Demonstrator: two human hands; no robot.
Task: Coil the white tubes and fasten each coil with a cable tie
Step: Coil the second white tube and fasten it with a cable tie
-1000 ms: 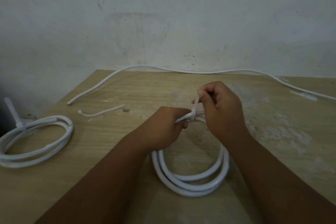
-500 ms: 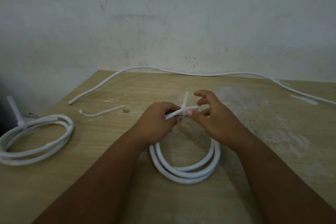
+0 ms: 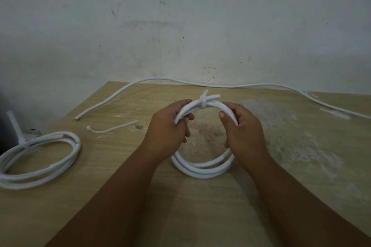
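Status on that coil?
Left hand, right hand each grip the coil beside its cable tie. Tie closed, tail up. Tied coil far left, loose tube at back: clear of hands.

A simple work corner: a dusty wooden table (image 3: 120, 176) holding white tubes (image 3: 200, 171) stands against a marked white wall (image 3: 180, 26).

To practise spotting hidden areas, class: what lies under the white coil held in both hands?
Through the ring of the coil, only the scuffed wood of the table shows. The left hand and right hand cover the coil's sides, so the table beneath them is hidden.
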